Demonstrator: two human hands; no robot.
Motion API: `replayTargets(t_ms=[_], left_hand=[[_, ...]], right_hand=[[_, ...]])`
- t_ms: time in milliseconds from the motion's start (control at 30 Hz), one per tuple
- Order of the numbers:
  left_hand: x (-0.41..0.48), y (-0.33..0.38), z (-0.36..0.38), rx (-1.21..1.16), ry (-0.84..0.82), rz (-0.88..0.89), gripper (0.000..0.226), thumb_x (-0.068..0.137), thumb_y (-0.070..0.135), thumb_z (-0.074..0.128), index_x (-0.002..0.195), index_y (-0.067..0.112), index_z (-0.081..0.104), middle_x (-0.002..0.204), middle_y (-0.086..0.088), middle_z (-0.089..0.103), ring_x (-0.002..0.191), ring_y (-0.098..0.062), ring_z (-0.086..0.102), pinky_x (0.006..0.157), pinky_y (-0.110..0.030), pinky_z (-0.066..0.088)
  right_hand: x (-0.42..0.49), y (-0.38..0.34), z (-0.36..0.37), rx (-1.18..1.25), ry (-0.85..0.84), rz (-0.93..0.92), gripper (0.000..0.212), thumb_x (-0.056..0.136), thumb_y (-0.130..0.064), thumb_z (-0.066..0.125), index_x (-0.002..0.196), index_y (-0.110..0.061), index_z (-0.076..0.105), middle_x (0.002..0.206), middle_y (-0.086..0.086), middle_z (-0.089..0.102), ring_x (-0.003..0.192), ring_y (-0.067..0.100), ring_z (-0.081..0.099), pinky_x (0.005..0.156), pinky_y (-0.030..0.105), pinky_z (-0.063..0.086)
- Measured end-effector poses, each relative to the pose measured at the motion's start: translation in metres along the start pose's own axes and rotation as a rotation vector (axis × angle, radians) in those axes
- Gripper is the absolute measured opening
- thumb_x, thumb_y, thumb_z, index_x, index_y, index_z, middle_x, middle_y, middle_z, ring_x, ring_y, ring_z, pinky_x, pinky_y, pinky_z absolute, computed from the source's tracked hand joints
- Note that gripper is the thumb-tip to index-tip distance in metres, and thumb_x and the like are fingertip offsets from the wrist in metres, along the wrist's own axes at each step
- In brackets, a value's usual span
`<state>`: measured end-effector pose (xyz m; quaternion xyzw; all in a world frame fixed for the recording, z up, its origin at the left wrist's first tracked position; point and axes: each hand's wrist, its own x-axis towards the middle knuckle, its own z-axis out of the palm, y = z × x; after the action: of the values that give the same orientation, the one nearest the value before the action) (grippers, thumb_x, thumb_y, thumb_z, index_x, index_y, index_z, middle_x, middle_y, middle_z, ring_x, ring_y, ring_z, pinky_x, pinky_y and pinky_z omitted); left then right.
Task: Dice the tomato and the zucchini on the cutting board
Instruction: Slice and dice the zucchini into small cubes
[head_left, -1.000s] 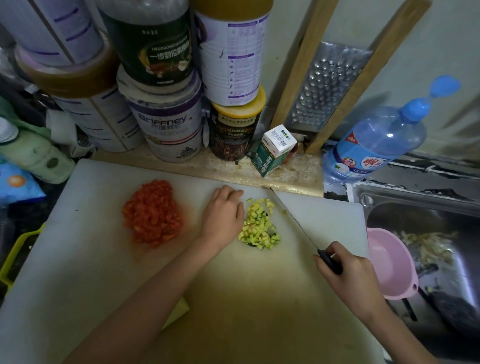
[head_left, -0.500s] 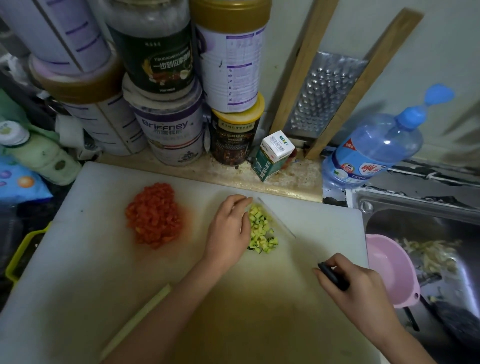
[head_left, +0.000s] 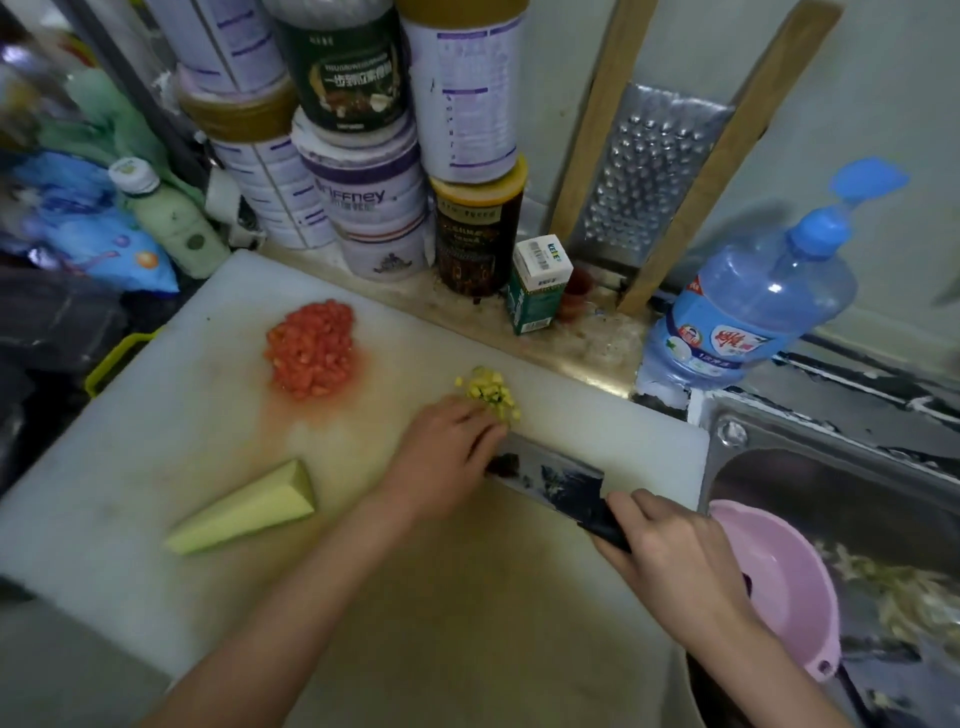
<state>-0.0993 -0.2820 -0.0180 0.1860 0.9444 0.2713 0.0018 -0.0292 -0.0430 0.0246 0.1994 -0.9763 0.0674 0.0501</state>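
Note:
A white cutting board (head_left: 156, 415) fills the counter in front of me. A heap of diced tomato (head_left: 311, 351) lies at its far left. A small pile of diced zucchini (head_left: 491, 392) sits near the far edge. A long uncut zucchini wedge (head_left: 244, 512) lies at the near left. My right hand (head_left: 670, 561) grips the dark handle of a cleaver (head_left: 550, 475), whose blade lies tilted, nearly flat, on the board. My left hand (head_left: 447, 457) rests fingers down against the blade and the edge of the diced zucchini; it is blurred.
Stacked tins and jars (head_left: 363, 171) line the wall behind the board, with a small carton (head_left: 537, 283), a metal grater (head_left: 654, 171) and a blue bottle (head_left: 753, 306). A steel sink (head_left: 831, 467) at right holds a pink bowl (head_left: 779, 582).
The cleaver has turned from upright on its edge to nearly flat. My left hand slid toward the blade and the zucchini pile. The view shifted, bringing the uncut zucchini wedge into sight.

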Motion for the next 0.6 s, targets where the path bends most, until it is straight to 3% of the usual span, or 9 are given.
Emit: replayTargets(t_ms=[100, 267, 333, 400, 467, 533, 600], left_hand=[[-0.024, 0.005, -0.011, -0.016, 0.156, -0.211, 0.051, 0.1, 0.039, 0.035, 0.125, 0.005, 0.064, 0.134, -0.013, 0.058, 0.122, -0.03, 0.053, 0.105, -0.042, 0.043], [-0.093, -0.004, -0.025, 0.068, 0.281, -0.317, 0.047, 0.096, 0.028, 0.04, 0.13, 0.003, 0.06, 0.14, -0.011, 0.054, 0.126, -0.025, 0.051, 0.109, -0.034, 0.038], [-0.116, -0.015, -0.031, 0.152, 0.27, -0.389, 0.05, 0.093, 0.031, 0.041, 0.13, 0.003, 0.06, 0.137, -0.013, 0.056, 0.122, -0.03, 0.055, 0.104, -0.041, 0.045], [-0.135, -0.031, -0.039, 0.249, 0.214, -0.462, 0.056, 0.09, 0.038, 0.044, 0.129, 0.001, 0.06, 0.132, -0.019, 0.058, 0.116, -0.036, 0.058, 0.098, -0.047, 0.049], [-0.147, -0.053, -0.047, 0.313, 0.138, -0.514, 0.065, 0.087, 0.047, 0.045, 0.132, 0.002, 0.057, 0.129, -0.022, 0.058, 0.112, -0.04, 0.059, 0.093, -0.05, 0.05], [-0.152, -0.076, -0.056, 0.337, 0.079, -0.527, 0.069, 0.088, 0.056, 0.043, 0.133, 0.005, 0.057, 0.126, -0.021, 0.06, 0.11, -0.04, 0.06, 0.09, -0.05, 0.051], [-0.153, -0.094, -0.06, 0.334, 0.031, -0.473, 0.07, 0.093, 0.062, 0.035, 0.13, 0.008, 0.06, 0.122, -0.018, 0.063, 0.108, -0.038, 0.061, 0.088, -0.049, 0.052]], right_hand=[[-0.006, 0.005, -0.002, 0.108, 0.008, 0.025, 0.04, 0.057, -0.027, 0.09, 0.075, -0.013, 0.058, 0.055, -0.001, 0.054, 0.039, 0.023, 0.052, 0.036, 0.023, 0.028], [-0.004, -0.005, -0.01, 0.309, -0.058, 0.071, 0.041, 0.065, -0.032, 0.086, 0.07, -0.026, 0.046, 0.051, -0.014, 0.045, 0.037, 0.011, 0.044, 0.038, 0.011, 0.017], [-0.001, -0.011, -0.011, 0.432, -0.134, 0.125, 0.033, 0.073, -0.037, 0.079, 0.074, -0.031, 0.046, 0.051, -0.016, 0.047, 0.043, 0.007, 0.047, 0.039, 0.01, 0.025], [0.003, -0.018, -0.008, 0.614, -0.239, 0.178, 0.022, 0.08, -0.041, 0.072, 0.095, -0.035, 0.056, 0.056, -0.013, 0.056, 0.059, 0.004, 0.056, 0.049, 0.012, 0.037], [0.008, -0.027, -0.007, 0.724, -0.286, 0.173, 0.036, 0.082, -0.043, 0.066, 0.116, -0.042, 0.054, 0.061, -0.012, 0.061, 0.064, -0.001, 0.059, 0.054, 0.009, 0.039], [0.016, -0.039, -0.006, 0.762, -0.301, 0.137, 0.037, 0.08, -0.048, 0.059, 0.116, -0.043, 0.055, 0.061, -0.022, 0.062, 0.065, -0.008, 0.059, 0.055, 0.006, 0.039], [0.021, -0.05, -0.002, 0.839, -0.338, 0.148, 0.034, 0.078, -0.051, 0.053, 0.108, -0.038, 0.063, 0.06, -0.024, 0.062, 0.06, -0.002, 0.06, 0.052, 0.011, 0.042]])
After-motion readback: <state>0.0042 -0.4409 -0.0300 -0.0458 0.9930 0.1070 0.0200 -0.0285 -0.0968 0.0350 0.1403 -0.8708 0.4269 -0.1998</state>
